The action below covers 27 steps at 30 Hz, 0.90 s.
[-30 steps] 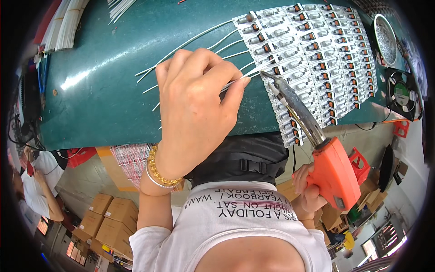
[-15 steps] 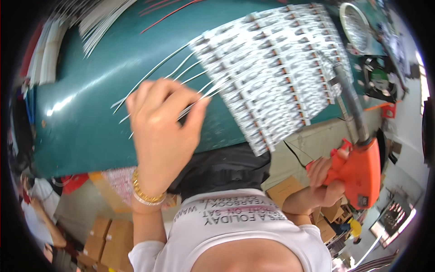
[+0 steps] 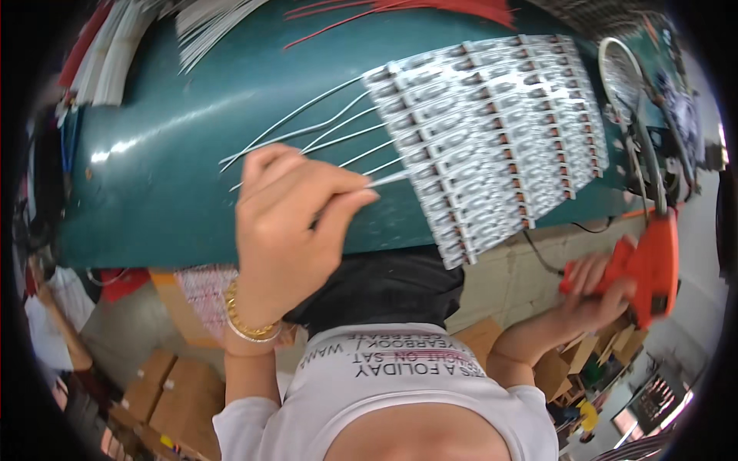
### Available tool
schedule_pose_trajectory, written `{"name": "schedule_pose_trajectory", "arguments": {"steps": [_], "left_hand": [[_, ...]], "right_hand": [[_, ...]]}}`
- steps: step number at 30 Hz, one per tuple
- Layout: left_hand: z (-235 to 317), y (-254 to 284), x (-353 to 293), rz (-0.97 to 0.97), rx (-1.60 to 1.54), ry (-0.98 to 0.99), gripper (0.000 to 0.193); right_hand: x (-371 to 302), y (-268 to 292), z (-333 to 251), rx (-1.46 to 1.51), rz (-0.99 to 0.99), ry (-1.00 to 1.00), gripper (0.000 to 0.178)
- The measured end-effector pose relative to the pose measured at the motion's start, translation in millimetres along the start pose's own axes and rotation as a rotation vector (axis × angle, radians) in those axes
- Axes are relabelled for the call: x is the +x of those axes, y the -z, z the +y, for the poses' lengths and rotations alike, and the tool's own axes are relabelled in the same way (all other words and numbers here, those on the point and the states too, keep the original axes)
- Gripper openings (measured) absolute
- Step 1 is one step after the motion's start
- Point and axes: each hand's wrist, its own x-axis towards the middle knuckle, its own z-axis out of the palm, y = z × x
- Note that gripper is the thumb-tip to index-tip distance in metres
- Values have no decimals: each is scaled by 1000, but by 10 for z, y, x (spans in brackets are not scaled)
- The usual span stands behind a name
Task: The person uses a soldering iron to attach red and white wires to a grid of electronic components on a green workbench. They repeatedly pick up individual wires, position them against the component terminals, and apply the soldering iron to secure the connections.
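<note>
My left hand (image 3: 288, 230) is closed, pinching a thin white wire (image 3: 388, 179) between thumb and fingers; a gold bracelet (image 3: 247, 326) sits on its wrist. The wire's tip touches the near edge of a large white panel of small circuit boards (image 3: 492, 131) lying on the green table (image 3: 169, 146). Several more white wires (image 3: 307, 127) fan out from the panel's left edge. My right hand (image 3: 596, 288) grips an orange soldering gun (image 3: 653, 261), held off the table at the right with its long tip (image 3: 649, 165) pointing up beside the panel.
Bundles of white wires (image 3: 115, 54) and red wires (image 3: 430, 9) lie at the table's far edge. A wire coil (image 3: 615, 69) and a tangle of cables sit far right. Cardboard boxes (image 3: 165, 392) stand on the floor below.
My right hand pulled the soldering gun away from the panel, out to the right and off the table. My left hand stayed at the wires, still pinching one against the panel's edge.
</note>
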Motion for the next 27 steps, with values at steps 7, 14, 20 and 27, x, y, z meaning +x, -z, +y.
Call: {"name": "schedule_pose_trajectory", "arguments": {"steps": [7,14,20,27], "left_hand": [[-29,-114,-253,-27,29,142,10],[-14,-169,-217,-44,-9,168,11],[-36,-164,-216,-26,-10,151,12],[-17,-179,-222,-21,33,133,12]], "right_hand": [[-991,-223,0,2,-349,-208,75],[-1110,-223,-183,-816,-571,-350,7],[-1060,-315,-245,-893,-585,-373,15],[-1032,-222,-207,-738,-616,-379,16]]}}
